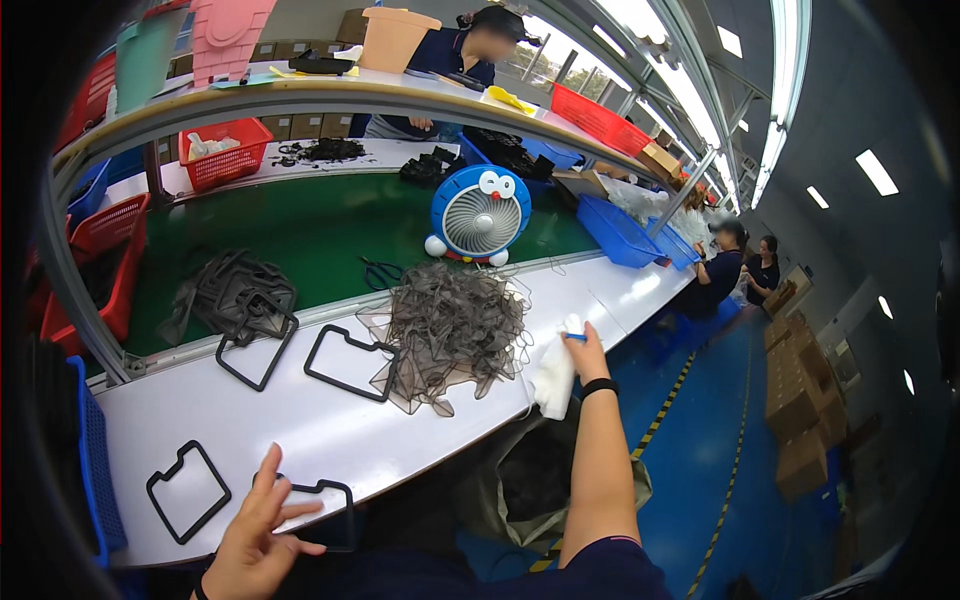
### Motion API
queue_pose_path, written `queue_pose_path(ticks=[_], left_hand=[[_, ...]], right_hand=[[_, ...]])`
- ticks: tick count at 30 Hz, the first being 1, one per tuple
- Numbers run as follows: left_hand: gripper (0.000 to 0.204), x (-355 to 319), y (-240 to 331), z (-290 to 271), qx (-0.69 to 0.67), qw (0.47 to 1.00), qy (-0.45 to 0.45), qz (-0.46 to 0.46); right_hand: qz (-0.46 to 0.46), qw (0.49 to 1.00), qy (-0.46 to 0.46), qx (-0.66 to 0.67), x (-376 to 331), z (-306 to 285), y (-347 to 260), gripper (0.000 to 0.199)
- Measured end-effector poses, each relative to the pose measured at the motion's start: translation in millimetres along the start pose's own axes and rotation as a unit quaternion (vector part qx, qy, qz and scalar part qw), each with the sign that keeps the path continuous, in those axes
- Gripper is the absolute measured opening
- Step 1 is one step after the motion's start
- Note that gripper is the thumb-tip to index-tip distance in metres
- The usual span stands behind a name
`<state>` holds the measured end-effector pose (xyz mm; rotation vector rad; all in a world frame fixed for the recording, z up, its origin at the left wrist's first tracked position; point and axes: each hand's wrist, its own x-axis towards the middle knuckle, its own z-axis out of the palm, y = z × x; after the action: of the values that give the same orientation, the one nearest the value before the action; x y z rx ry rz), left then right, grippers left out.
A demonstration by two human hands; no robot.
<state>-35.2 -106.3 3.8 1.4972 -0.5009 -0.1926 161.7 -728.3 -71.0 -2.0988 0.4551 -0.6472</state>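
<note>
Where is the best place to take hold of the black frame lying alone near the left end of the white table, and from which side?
Probably the black frame is best pinched on one thin bar, from above. It lies flat and alone on the white table, and its open middle leaves room for a fingertip inside. The left hand is nearest.

Left hand (pixel 255 535) at seven o'clock touches a black gasket frame (pixel 322 512); right hand (pixel 580 350) grips a white cloth (pixel 555 380) beside grey trimmings (pixel 450 325) at centre

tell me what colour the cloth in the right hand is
White; the cloth in the right hand shows best in the head view, beside a small blue item at the fingertips.
</note>
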Motion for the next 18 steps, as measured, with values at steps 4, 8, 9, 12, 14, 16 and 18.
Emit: queue_pose_path(ticks=[4, 8, 9, 12, 14, 16, 18], left_hand=[[0.026, -11.0, 19.6, -1.2, 0.022, 0.995, -0.074, -0.064], [0.034, -73.3, -36.3, -48.6, -0.155, 0.942, -0.039, -0.295], [0.033, -83.1, -46.3, -53.7, -0.182, 0.917, -0.001, -0.355], [0.033, -115.1, -42.4, -30.4, -0.15, 0.949, 0.15, -0.233], [0.023, -131.3, -56.7, -31.2, 0.098, 0.994, 0.035, -0.026], [0.044, -145.2, -63.8, -17.9, 0.291, 0.954, 0.06, -0.034], [0.04, -167.0, -93.4, -2.2, 0.242, 0.923, 0.208, -0.213]], right_hand=[[0.036, 0.975, -0.026, -0.216, -8.8, 17.3, 53.1, 0.102], [0.05, 0.954, 0.091, -0.283, -49.0, 39.6, -2.8, 0.08], [-0.049, 0.965, 0.143, -0.215, -53.5, 39.7, -9.2, 0.062], [-0.149, 0.975, 0.162, -0.02, -99.6, 77.9, -72.3, 0.012], [-0.114, 0.991, -0.031, 0.067, -138.7, 80.9, -95.1, 0.007], [-0.243, 0.967, -0.072, -0.02, -189.3, 83.3, -151.2, 0.005], [-0.335, 0.939, -0.08, -0.003, -224.8, 98.3, -177.0, 0.009]])
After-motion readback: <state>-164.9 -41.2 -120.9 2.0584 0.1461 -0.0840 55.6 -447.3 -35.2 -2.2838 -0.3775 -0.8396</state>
